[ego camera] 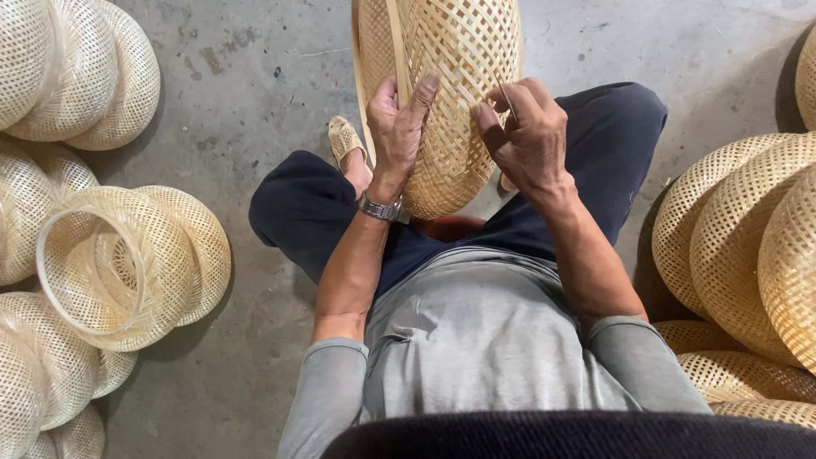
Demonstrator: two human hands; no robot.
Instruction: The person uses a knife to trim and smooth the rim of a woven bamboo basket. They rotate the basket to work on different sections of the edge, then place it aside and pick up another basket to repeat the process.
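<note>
Head view: I'm looking down at a seated lap, and a woven bamboo basket [450, 93] stands on edge just beyond the knees, centre far. The left hand [399, 119] is clamped on its rim, thumb pressed flat against the weave. The right hand [527, 136] pinches a thin bamboo strip [504, 89] against the basket's side, fingers curled tight. A wristwatch [380, 207] sits on the left wrist. Finished baskets [127, 263] are stacked left on the concrete floor [255, 93], and more baskets [748, 246] pile up right.
</note>
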